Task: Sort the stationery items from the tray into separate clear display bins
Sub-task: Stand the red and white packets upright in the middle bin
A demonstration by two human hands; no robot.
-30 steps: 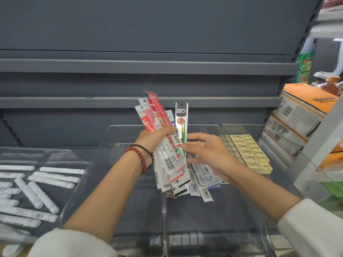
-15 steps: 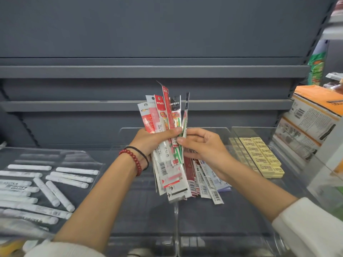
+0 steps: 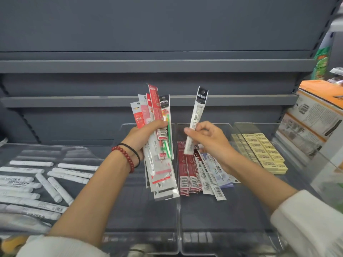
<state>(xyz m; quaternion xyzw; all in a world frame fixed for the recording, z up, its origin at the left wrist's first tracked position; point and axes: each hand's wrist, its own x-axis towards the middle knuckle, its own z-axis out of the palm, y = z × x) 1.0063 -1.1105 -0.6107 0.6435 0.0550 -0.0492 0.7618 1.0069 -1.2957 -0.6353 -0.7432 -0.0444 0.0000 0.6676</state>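
Now L hand (image 3: 143, 136) grips fanned refill packs (image 3: 155, 112); R hand (image 3: 211, 141) pinches 1 white pack (image 3: 198, 113), tilted.

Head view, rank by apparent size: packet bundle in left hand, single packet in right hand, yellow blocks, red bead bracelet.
1. packet bundle, gripped by left hand
2. yellow blocks, though farther back, so true size unsure
3. single packet, pinched by right hand
4. red bead bracelet
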